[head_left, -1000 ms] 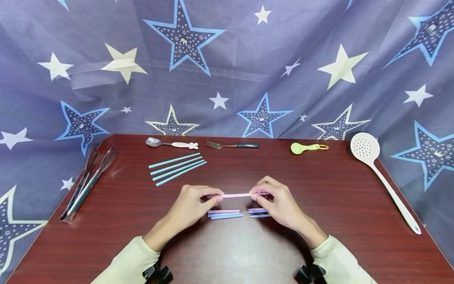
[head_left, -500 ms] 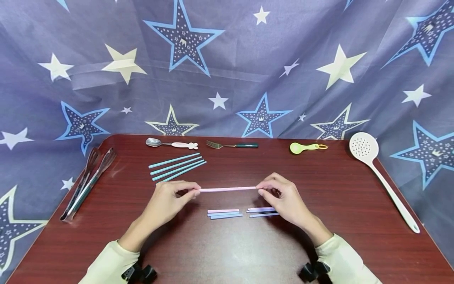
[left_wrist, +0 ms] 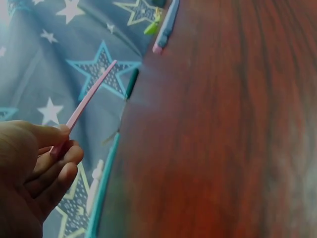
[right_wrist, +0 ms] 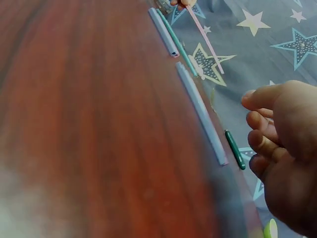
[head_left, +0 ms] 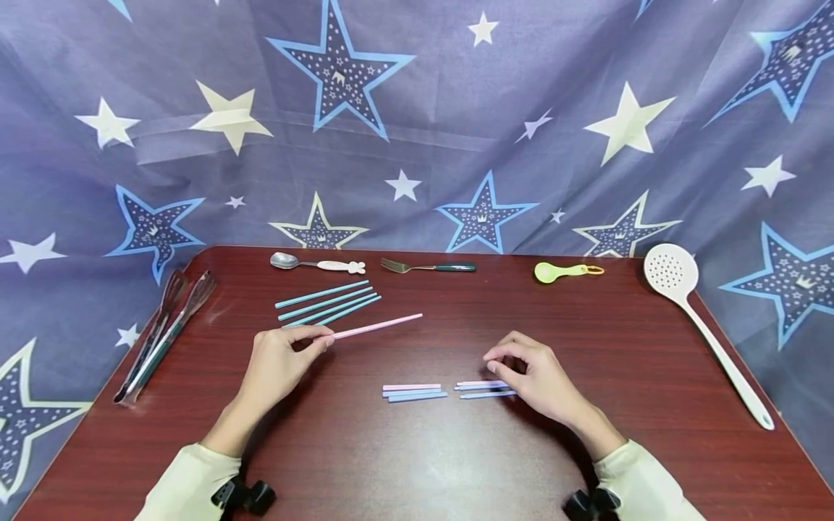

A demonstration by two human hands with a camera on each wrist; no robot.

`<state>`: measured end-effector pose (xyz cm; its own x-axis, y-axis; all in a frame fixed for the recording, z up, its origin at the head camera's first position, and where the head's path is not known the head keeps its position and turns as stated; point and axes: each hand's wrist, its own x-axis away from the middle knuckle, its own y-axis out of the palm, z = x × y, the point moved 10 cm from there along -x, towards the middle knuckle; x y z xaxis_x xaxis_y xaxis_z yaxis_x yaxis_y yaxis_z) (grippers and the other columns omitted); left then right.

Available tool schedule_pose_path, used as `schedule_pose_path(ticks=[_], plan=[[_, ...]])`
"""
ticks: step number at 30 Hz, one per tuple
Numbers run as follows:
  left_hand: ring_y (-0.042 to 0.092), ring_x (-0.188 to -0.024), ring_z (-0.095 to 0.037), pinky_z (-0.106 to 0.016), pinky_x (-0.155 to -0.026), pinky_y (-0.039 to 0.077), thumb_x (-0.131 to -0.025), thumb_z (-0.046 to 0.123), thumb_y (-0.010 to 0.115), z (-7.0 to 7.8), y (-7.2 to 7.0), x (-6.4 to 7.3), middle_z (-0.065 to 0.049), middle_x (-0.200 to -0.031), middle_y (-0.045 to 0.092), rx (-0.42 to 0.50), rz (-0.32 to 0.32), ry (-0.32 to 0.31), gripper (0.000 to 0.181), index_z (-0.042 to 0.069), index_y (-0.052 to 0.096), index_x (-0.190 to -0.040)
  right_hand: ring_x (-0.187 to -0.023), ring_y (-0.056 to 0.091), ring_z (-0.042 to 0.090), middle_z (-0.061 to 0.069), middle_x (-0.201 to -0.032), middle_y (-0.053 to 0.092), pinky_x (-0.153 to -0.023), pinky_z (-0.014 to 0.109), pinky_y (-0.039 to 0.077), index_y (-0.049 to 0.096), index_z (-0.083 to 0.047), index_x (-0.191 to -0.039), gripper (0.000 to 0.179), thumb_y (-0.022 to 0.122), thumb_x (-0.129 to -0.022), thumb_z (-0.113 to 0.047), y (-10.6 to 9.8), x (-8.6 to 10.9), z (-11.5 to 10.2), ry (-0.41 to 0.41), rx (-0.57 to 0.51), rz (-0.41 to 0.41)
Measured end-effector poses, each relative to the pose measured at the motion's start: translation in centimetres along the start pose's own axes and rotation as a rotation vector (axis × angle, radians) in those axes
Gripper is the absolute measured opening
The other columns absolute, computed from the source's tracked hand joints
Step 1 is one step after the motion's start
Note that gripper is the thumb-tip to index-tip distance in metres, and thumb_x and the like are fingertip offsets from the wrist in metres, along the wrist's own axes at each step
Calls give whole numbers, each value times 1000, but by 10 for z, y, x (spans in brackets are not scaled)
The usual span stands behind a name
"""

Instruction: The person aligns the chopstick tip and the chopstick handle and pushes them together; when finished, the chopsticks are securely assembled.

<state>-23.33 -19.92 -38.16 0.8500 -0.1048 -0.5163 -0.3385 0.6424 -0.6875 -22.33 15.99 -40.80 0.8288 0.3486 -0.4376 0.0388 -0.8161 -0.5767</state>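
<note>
My left hand (head_left: 276, 369) pinches one end of a long pink chopstick (head_left: 378, 327) between thumb and fingers. The chopstick slants up to the right above the table; in the left wrist view it (left_wrist: 89, 99) tapers away from the hand. Behind that hand lie several teal chopsticks (head_left: 326, 291), partly hidden by it. My right hand (head_left: 531, 373), fingers loosely bent, holds nothing. It hovers over short lilac and blue chopstick pieces (head_left: 482, 395), covering their right ends. Just left of these lie three short pieces (head_left: 413, 392), one pink and two blue.
Along the back edge lie a spoon (head_left: 335, 266), a fork (head_left: 449, 267) and a green measuring spoon (head_left: 554, 272). Metal tongs (head_left: 163, 340) lie at the left edge, a white skimmer (head_left: 704, 325) at the right. A star-patterned cloth (head_left: 417, 108) hangs behind the table (head_left: 417, 463).
Both hands held the pink chopstick before. The right hand has let go and sits slightly lower; the left has carried the chopstick left toward the teal ones.
</note>
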Motion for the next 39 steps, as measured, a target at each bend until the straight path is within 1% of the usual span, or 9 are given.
schedule_pose_path(ticks=[3,6,9,14,18,22,26,32,39], plan=[[78,-83,-20,-14,-74,48,-84,17,87,-14,2,1,1,-88,81,-23,8,-36,10,16,85,-93,-70,54,1,-8,-86,68,-59,20,45,79,-16,-93,16,79,-88,-1,6,3,6,15,-3,-40],[78,-85,-23,-16,-75,48,-83,18,87,-25,3,2,0,-89,81,-36,21,-69,10,15,85,-93,-72,55,1,-8,-85,67,-61,22,47,79,-17,-93,17,79,-87,-1,11,5,9,16,-6,-69],[77,-83,-24,-17,-73,47,-82,16,87,-35,5,4,-1,-88,81,-46,35,-82,9,15,85,-91,-75,57,3,-9,-85,66,-64,24,49,79,-16,-93,17,80,-86,0,15,8,9,3,6,-94],[68,-72,-18,-15,-65,40,-81,9,86,-45,7,7,1,-85,78,-40,47,-83,8,16,84,-86,-81,58,7,-11,-86,68,-71,22,48,79,-17,-93,17,82,-84,-2,20,12,10,-13,47,-139],[67,-75,-19,-18,-67,41,-81,8,86,-48,9,7,-1,-84,77,-43,52,-64,8,14,84,-84,-82,57,7,-13,-86,68,-71,22,46,80,-18,-92,17,83,-84,-4,22,13,10,-15,69,-155],[68,-83,-25,-33,-75,46,-81,8,85,-52,12,8,-4,-86,77,-65,32,-55,7,13,83,-86,-83,57,8,-13,-86,68,-72,22,46,80,-18,-92,17,83,-84,-4,22,12,11,-21,76,-156],[63,-85,-26,-45,-77,45,-83,10,84,-57,13,10,-5,-88,76,-89,3,-67,6,13,83,-88,-83,57,8,-13,-87,68,-72,23,46,80,-18,-92,17,82,-84,-4,23,12,12,-16,71,-161],[60,-83,-26,-46,-76,44,-83,11,84,-56,11,9,-5,-88,75,-139,-22,-55,5,13,83,-87,-83,56,7,-15,-86,68,-72,22,46,79,-19,-92,16,83,-84,-5,24,12,13,-7,73,-162],[62,-87,-29,-49,-79,48,-82,13,84,-55,12,9,-6,-90,75,-195,-58,-45,4,14,82,-86,-82,56,6,-16,-85,67,-72,21,46,78,-20,-90,17,83,-84,-5,24,12,15,8,74,-157]])
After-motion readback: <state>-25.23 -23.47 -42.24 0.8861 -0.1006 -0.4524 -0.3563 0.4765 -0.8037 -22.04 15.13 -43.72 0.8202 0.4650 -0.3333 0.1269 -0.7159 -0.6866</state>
